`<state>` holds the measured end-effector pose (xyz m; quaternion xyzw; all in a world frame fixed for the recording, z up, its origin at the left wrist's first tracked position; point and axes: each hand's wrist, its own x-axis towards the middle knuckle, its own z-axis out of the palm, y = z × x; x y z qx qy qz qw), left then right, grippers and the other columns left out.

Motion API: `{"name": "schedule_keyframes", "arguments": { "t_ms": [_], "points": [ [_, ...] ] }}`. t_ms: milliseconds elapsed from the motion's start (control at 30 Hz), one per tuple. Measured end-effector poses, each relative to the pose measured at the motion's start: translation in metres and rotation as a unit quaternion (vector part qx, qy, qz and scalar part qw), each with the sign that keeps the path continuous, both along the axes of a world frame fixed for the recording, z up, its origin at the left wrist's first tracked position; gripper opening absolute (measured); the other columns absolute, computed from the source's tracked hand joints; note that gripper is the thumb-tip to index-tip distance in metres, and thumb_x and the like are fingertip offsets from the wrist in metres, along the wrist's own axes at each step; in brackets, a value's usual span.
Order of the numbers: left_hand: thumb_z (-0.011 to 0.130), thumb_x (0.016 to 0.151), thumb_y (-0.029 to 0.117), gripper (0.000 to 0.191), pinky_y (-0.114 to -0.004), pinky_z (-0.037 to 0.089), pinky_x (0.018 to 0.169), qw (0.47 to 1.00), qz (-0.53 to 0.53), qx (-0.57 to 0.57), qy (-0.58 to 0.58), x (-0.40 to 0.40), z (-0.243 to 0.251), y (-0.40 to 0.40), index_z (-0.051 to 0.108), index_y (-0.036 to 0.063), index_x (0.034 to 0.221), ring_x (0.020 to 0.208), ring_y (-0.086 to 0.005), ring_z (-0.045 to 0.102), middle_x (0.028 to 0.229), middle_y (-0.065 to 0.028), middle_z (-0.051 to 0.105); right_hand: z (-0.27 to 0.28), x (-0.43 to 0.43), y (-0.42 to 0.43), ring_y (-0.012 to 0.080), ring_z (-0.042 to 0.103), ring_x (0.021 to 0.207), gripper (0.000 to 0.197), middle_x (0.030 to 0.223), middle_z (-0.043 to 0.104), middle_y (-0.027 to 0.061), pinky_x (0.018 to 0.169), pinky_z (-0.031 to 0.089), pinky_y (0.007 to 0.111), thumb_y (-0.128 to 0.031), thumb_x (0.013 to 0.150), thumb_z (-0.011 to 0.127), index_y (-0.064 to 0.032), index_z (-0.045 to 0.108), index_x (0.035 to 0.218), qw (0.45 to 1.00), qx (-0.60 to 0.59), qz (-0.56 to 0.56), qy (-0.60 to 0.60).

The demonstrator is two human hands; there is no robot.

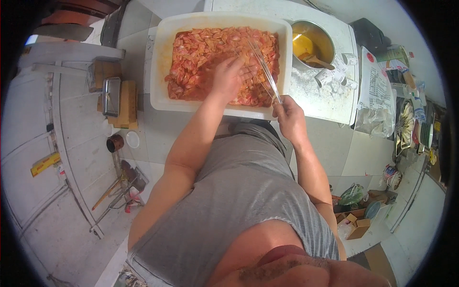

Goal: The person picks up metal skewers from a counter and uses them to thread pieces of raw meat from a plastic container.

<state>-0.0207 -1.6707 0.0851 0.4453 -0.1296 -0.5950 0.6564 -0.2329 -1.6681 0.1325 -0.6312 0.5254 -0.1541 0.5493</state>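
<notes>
A white plastic tub (159,71) before me holds many small pieces of raw marinated meat (197,43) in reddish liquid. My left hand (229,77) is over the middle of the meat, palm partly turned up, its fingers apart and touching or close above the pieces; a thin skewer seems to pass by its fingertips. At the tub's near right corner my right hand (289,116) grips a bundle of thin metal skewers (267,71) by one end. Their far ends fan out over the meat. Whether any meat is on them is unclear.
Right of the tub, a steel pot (331,43) with yellow liquid and a wooden spatula (321,62) stands on a white worktop (308,100). Curled paper slips (324,77) and a printed plastic bag (374,86) lie further right. Cardboard boxes (127,104) and a metal tray (111,97) are at left.
</notes>
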Motion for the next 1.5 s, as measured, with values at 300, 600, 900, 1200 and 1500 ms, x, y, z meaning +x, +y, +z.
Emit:
{"name": "schedule_keyframes", "arguments": {
  "t_ms": [300,600,900,1200,1500],
  "points": [
    [0.054,0.094,0.017,0.024,-0.035,0.049,0.082,0.982,0.061,-0.04,0.174,0.008,0.013,-0.01,0.057,-0.0003,0.11,0.093,-0.0224,0.061,0.1,-0.0125,0.064,-0.002,-0.001,0.005,0.0071,0.048,0.059,0.019,0.067,0.057,0.0002,0.056,0.041,0.024,-0.02,0.096,0.056,-0.0011,0.06,0.094,1.0,-0.003,-0.015,0.007],
    [0.056,0.093,0.006,0.023,-0.038,0.052,0.082,0.993,0.086,0.024,0.078,0.019,0.016,-0.013,0.054,-0.0046,0.113,0.095,-0.0245,0.062,0.105,-0.015,0.063,-0.004,-0.004,0.006,0.0096,0.05,0.062,0.019,0.066,0.055,0.002,0.059,0.043,0.026,-0.018,0.095,0.057,0.0012,0.06,0.093,0.999,-0.035,0.003,0.036],
    [0.056,0.095,0.011,0.023,-0.033,0.05,0.078,0.984,0.12,0.055,0.123,0.02,0.015,-0.011,0.054,-0.0016,0.114,0.094,-0.0216,0.062,0.104,-0.0118,0.063,-0.004,-0.003,0.009,0.0208,0.056,0.064,0.023,0.07,0.061,0.0151,0.065,0.047,0.033,-0.02,0.093,0.059,0.0005,0.063,0.101,0.998,-0.034,-0.011,0.051],
    [0.054,0.096,0.013,0.019,-0.029,0.046,0.072,0.992,0.102,0.011,0.07,0.015,0.012,-0.002,0.054,0.0017,0.111,0.089,-0.0168,0.06,0.104,-0.0084,0.063,-0.008,-0.006,0.013,0.0224,0.059,0.067,0.023,0.074,0.063,0.0173,0.067,0.048,0.034,-0.02,0.093,0.059,0.0007,0.063,0.101,0.998,-0.034,-0.025,0.055],
    [0.056,0.095,0.016,0.017,-0.026,0.043,0.074,0.992,0.122,-0.03,0.009,-0.001,-0.001,0.0,0.054,0.0055,0.109,0.093,-0.012,0.059,0.11,-0.0078,0.064,-0.009,-0.007,0.015,0.0214,0.057,0.064,0.023,0.071,0.062,0.0156,0.065,0.047,0.033,-0.02,0.093,0.059,0.001,0.063,0.1,0.998,-0.025,-0.03,0.058]
  ]
}}
